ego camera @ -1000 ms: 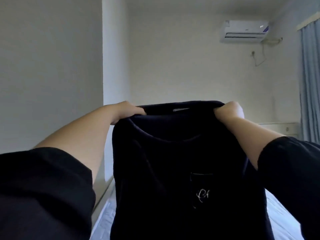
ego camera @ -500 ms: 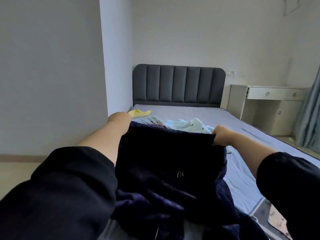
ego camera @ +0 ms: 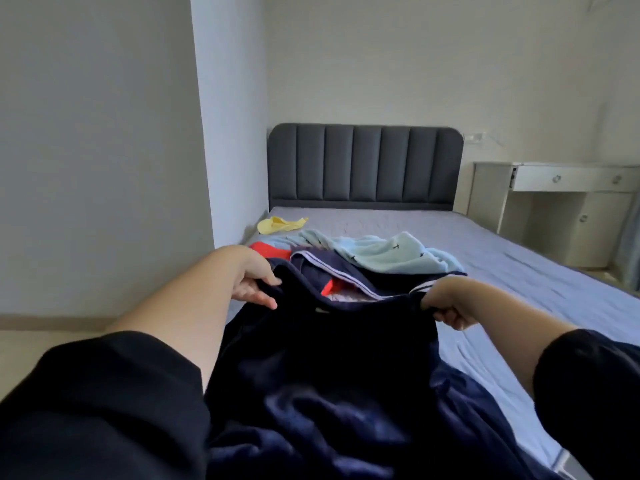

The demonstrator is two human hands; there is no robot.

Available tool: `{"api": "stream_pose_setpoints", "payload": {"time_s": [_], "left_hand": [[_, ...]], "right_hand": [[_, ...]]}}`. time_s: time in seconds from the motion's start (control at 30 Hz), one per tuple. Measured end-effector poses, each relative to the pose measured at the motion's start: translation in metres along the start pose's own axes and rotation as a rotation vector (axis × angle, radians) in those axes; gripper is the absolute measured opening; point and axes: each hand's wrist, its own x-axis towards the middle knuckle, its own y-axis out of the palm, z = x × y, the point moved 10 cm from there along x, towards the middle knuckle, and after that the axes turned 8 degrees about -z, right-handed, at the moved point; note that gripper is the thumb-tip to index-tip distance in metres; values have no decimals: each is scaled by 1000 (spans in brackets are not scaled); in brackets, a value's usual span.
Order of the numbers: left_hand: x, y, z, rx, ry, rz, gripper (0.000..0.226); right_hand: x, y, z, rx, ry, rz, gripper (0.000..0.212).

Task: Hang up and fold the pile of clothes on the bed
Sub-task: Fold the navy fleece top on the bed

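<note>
A dark navy shirt (ego camera: 332,355) hangs from both hands over the foot of the bed (ego camera: 519,271), its lower part bunched on the mattress. My left hand (ego camera: 251,280) pinches the shirt's left shoulder. My right hand (ego camera: 446,303) grips the right shoulder in a fist. Beyond the shirt lies the pile of clothes: a navy garment with white stripes (ego camera: 349,275), something red (ego camera: 272,252), a light blue patterned piece (ego camera: 384,251). A yellow garment (ego camera: 280,224) lies apart near the headboard.
A grey padded headboard (ego camera: 363,164) stands against the far wall. A white desk with drawers (ego camera: 561,202) is at the right of the bed. A wall corner (ego camera: 204,133) juts out at the left, with pale floor (ego camera: 52,344) below it.
The shirt was held up high in front of my face; both hands have brought it down onto the bed. The view has tilted down, and the pile now shows behind it.
</note>
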Motion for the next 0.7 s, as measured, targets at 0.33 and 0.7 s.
{"api": "stream_pose_setpoints", "payload": {"time_s": [0.33, 0.7], "left_hand": [[103, 10, -117, -371, 442, -250, 40], [146, 134, 15, 531, 533, -192, 66]], "right_hand": [[52, -83, 121, 388, -537, -789, 36], [86, 119, 100, -156, -639, -372, 67]]}}
